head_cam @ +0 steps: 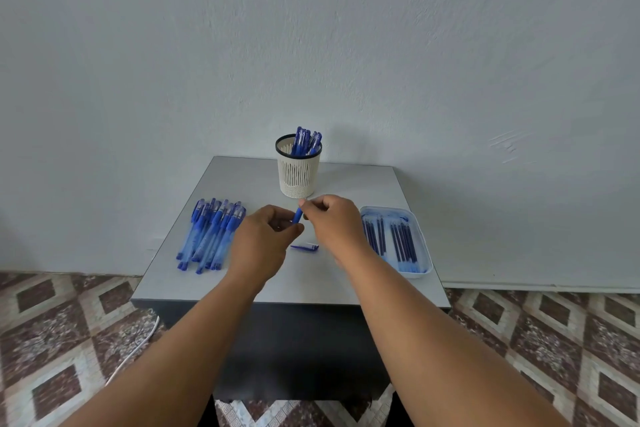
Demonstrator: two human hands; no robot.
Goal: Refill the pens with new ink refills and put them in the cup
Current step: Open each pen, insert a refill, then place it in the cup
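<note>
From the head view, mid-frame, we grasp a blue pen (297, 216) between our left hand (265, 239) and right hand (333, 218), both pinching it. Its cap (304, 247) lies just below; the cup (298, 166) stands above, refills (394, 241) right.

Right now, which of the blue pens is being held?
The pen between both hands, in front of the cup; left hand and right hand pinch it above the table.
</note>
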